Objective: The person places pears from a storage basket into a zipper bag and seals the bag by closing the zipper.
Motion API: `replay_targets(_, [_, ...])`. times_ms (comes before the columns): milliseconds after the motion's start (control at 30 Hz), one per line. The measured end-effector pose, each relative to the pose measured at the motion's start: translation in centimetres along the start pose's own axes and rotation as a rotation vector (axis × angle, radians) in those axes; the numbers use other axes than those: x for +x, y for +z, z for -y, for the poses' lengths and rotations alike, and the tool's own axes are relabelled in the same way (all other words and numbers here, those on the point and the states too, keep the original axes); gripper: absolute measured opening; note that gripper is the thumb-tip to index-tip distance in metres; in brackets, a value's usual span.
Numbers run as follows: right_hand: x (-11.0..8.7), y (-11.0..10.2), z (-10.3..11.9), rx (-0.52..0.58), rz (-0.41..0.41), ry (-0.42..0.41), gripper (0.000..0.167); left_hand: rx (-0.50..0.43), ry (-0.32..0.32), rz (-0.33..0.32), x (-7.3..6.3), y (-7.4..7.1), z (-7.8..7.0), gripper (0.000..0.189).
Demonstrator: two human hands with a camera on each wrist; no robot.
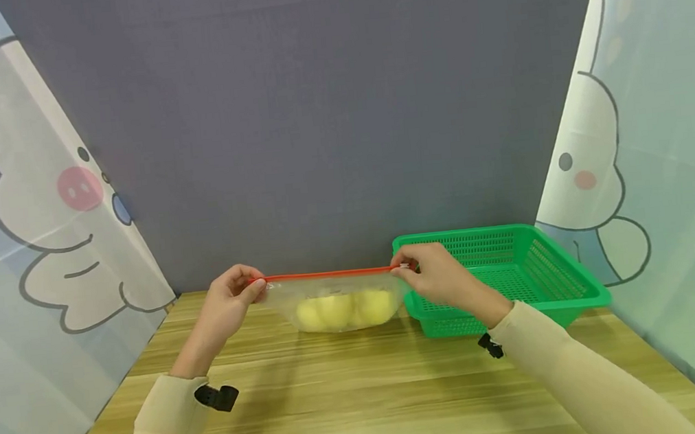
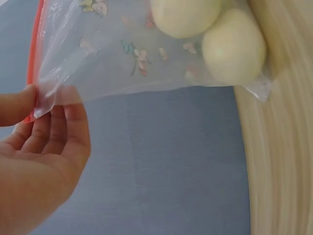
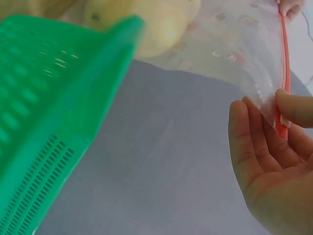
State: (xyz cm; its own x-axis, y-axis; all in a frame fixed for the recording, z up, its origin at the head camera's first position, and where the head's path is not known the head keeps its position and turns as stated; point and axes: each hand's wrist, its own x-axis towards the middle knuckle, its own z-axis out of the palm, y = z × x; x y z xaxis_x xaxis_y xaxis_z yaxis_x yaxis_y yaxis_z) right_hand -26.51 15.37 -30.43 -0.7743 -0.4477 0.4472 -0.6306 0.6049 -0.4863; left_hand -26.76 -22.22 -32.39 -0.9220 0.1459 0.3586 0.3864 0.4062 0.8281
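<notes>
A clear zipper bag [image 1: 280,295] with a red zip strip [image 1: 328,274] is stretched straight between my two hands. Several round pale-yellow fruits [image 1: 336,311] sit in its bottom, close over the table. At the strip's left end, my left hand [image 1: 227,300] pinches the corner between thumb and fingers. My right hand [image 1: 436,275] pinches the other end, where a small white slider [image 3: 284,121] shows by the thumb in the right wrist view. Small cartoon prints [image 2: 139,58] mark the plastic in the left wrist view.
A green plastic basket [image 1: 508,320] with slotted walls stands on the right, beside the bag and partly behind my right hand. The wooden table [image 1: 351,396] ends at a dark grey cloth [image 1: 314,123]. Cartoon-printed curtains [image 1: 682,146] hang at both sides.
</notes>
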Motion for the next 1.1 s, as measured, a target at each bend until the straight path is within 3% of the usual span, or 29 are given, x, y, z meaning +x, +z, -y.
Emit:
replay_targets(233, [-2.3,1.5,-0.3,-0.017,0.064,0.002,0.008,0.003,-0.027,0.086,-2.4,0.6,0.9,0.014])
replay_targets(500, [-4.5,2.6,-0.8,-0.019,0.130,-0.052,0.004,0.031,-0.048,0.197,-4.7,1.2,2.0,0.011])
replay_targets(700, [-5.6,3.1,-0.9,-0.021,0.217,-0.116,0.008,0.078,-0.024,0.311,-5.8,1.3,2.6,0.010])
replay_targets(933, [-7.2,4.5,-0.5,-0.008,0.325,-0.154,0.012,0.134,0.056,0.476,-7.1,1.9,3.2,0.010])
replay_targets(1100, [-8.1,5.7,-0.1,-0.117,0.352,-0.165,0.007,0.229,0.062,0.531,-7.6,2.8,3.5,0.016])
